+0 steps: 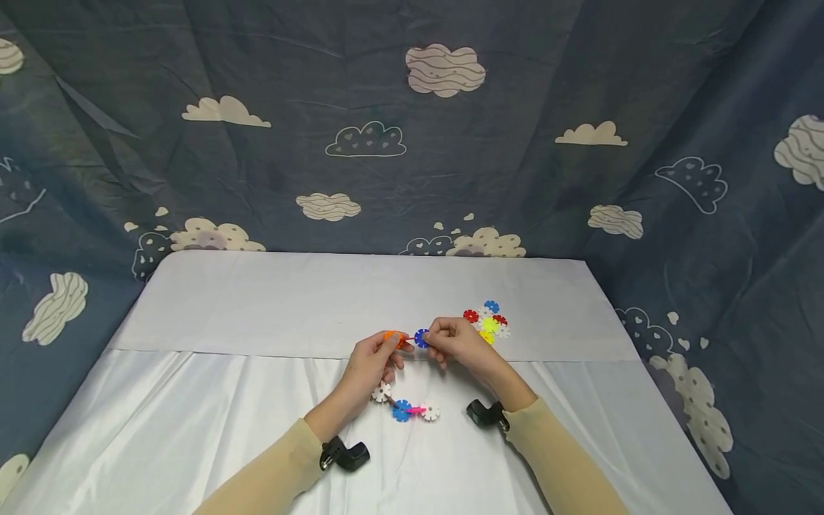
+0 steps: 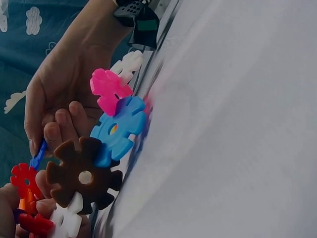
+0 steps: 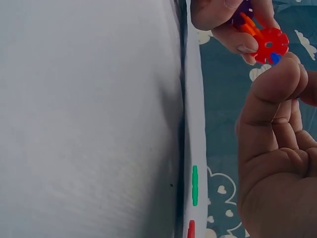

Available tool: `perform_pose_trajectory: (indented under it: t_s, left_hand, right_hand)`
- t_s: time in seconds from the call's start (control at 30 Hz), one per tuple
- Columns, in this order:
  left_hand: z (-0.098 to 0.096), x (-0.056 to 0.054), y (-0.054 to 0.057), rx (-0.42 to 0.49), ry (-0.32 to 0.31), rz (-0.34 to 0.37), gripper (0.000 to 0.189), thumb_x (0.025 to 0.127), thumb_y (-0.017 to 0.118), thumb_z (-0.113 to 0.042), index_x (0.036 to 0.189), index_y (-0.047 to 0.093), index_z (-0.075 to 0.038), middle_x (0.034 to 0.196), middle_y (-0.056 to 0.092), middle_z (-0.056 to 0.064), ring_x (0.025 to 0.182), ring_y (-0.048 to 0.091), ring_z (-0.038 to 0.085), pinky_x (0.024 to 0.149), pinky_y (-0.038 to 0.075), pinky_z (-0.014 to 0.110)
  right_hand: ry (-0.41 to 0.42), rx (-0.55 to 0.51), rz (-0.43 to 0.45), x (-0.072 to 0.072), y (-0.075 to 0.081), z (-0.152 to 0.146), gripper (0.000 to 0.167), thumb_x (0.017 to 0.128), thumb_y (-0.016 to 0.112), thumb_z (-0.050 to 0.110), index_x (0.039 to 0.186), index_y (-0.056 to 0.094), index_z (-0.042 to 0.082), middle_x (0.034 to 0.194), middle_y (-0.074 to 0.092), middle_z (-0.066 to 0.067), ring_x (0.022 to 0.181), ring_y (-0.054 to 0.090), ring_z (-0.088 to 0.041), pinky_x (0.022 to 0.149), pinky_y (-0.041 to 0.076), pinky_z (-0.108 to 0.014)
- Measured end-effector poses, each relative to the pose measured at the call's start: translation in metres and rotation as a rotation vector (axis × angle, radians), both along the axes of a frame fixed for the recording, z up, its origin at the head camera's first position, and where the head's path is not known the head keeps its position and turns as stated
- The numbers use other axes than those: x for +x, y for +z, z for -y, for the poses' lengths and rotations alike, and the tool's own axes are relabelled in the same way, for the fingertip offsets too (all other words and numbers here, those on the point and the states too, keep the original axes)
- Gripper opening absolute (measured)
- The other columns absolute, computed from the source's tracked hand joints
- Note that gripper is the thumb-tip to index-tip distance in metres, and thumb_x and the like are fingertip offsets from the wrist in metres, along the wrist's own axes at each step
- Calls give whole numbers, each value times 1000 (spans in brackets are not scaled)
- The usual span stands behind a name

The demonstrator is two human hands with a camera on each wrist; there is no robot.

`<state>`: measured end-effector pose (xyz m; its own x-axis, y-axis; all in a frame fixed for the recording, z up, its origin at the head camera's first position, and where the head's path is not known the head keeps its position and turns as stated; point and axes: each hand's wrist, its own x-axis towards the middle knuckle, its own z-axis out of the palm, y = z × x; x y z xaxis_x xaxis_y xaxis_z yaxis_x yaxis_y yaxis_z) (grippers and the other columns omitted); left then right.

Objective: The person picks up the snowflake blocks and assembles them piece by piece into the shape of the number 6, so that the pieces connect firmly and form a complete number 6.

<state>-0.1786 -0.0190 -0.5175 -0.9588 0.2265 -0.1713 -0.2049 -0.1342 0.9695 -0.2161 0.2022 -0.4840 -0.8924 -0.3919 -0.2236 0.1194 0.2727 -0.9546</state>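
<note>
1. We saw the right hand [image 1: 460,342] pinch a dark blue flower piece [image 1: 421,338] with its fingertips. That piece was in the middle of the scene, between both hands.
2. Just left of it we found a red flower piece [image 3: 269,44], and the blue edge touched its rim.
3. We saw the left hand [image 1: 370,357] hold on tight to an orange piece [image 1: 393,335], which was stuck to the red one. A purple piece [image 3: 242,11] peeked out by those fingers.
4. Below the left hand, on its near side, we saw a bendy chain of a white piece [image 1: 382,392], a brown piece [image 2: 69,191], a light blue piece [image 1: 402,410], a pink piece [image 1: 417,410] and an end white piece [image 1: 430,411]. It ran near and then right. We could not tell if it touched the white cloth [image 1: 193,429].
5. Far and right, just past the right hand, we spotted a little heap [image 1: 489,325] of red, blue, yellow and white pieces.
6. At the far side we saw a dark curtain [image 1: 290,64] with clouds.
</note>
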Motion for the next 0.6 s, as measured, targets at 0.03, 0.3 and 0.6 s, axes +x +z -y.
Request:
perform_pose_trajectory:
  t_s: [0.03,0.3,0.6]
  left_hand:
    - [0,0,0,-3,-2,-2,33,112,56,-28,129,69,-4,112,77,16,61,51,6,51,41,16]
    - [1,0,1,1,4,3,32,112,56,-27,129,69,-3,114,77,19,61,51,6,51,42,17]
    - [1,0,2,-21,0,-4,31,112,56,-26,128,70,-4,109,76,19,59,49,6,50,41,17]
  right_hand:
    - [2,1,-2,0,0,0,17,104,67,17,95,62,3,74,68,-1,60,57,-14,59,55,-24]
    - [2,-1,-15,1,-1,0,19,104,67,19,95,62,4,74,68,-1,60,57,-14,59,55,-24]
    - [12,23,-60,2,-1,3,20,104,68,19,94,63,2,72,66,-2,59,56,-16,58,55,-26]
